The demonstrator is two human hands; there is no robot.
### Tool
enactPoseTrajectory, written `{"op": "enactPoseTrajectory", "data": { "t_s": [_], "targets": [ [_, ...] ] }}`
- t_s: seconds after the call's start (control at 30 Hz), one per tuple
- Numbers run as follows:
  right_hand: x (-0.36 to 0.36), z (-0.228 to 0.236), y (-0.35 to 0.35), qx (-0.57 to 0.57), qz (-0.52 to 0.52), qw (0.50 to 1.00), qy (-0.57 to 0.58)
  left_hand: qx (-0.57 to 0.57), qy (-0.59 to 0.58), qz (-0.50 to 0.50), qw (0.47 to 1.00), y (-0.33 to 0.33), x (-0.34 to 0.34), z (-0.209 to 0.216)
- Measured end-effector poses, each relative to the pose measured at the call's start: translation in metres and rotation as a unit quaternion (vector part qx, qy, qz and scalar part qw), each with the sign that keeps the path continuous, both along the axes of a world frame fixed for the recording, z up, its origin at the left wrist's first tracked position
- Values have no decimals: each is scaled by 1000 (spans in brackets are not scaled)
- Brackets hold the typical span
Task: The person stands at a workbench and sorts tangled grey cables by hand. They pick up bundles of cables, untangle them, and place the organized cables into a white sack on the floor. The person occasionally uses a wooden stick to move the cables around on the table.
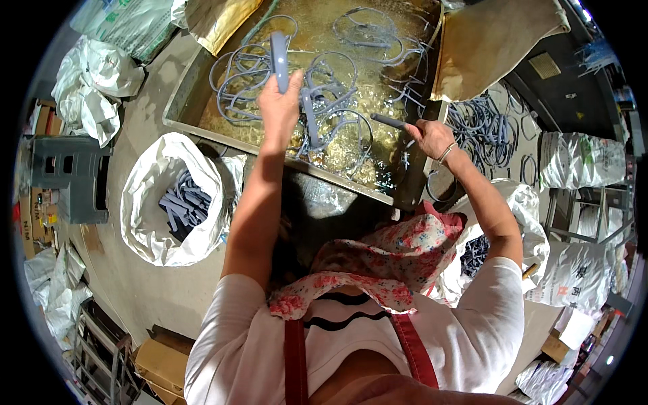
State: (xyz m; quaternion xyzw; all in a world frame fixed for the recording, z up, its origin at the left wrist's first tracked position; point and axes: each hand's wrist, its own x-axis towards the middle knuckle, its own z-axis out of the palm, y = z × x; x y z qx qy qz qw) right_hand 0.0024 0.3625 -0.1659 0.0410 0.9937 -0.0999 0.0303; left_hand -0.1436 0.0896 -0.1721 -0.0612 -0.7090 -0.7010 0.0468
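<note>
My left hand [279, 111] is closed around a flat grey-blue strip [278, 57] with rounded ends, held upright above a shallow metal basin [181, 91]. My right hand [433, 140], with a bangle at the wrist, grips a narrow dark grey piece [389, 121] over the basin's right side; its exact kind is unclear. Several grey plastic loops, some with a flat section [310, 116], lie in the basin's rippling, yellowish water. They tangle around and below my left hand, and more rest toward the far side.
An open white sack [138, 202] of grey pieces [183, 202] stands at left. Another white sack [530, 209] is beside my right arm. Grey loops [482, 128] are heaped right of the basin. A brown sheet [496, 44] overhangs its right edge; a dark plastic stool [71, 172] stands far left.
</note>
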Motion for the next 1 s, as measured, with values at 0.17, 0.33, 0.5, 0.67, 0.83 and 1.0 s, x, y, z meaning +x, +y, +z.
{"op": "enactPoseTrajectory", "data": {
  "t_s": [0.17, 0.33, 0.5, 0.67, 0.83, 1.0],
  "targets": [
    [-26, 38, -35, -76, 73, 994, 22, -82, 99, -152, 980, 9, 22, 18],
    [-72, 72, -59, -188, 131, 972, 60, 21, 48, -291, 955, 1, 24, 19],
    [-119, 21, -29, -188, 108, 930, 299, 23, -123, -78, 989, -23, -5, 7],
    [-138, -98, -8, -36, -18, 997, -69, 281, -104, -26, 954, -50, -26, 8],
    [-126, -214, -2, 44, -25, 960, -274, 147, -139, -25, 979, -52, -34, 4],
    [-132, -183, 10, 114, 24, 986, -117, 38, -176, -47, 982, -37, -26, -9]
  ]
}}
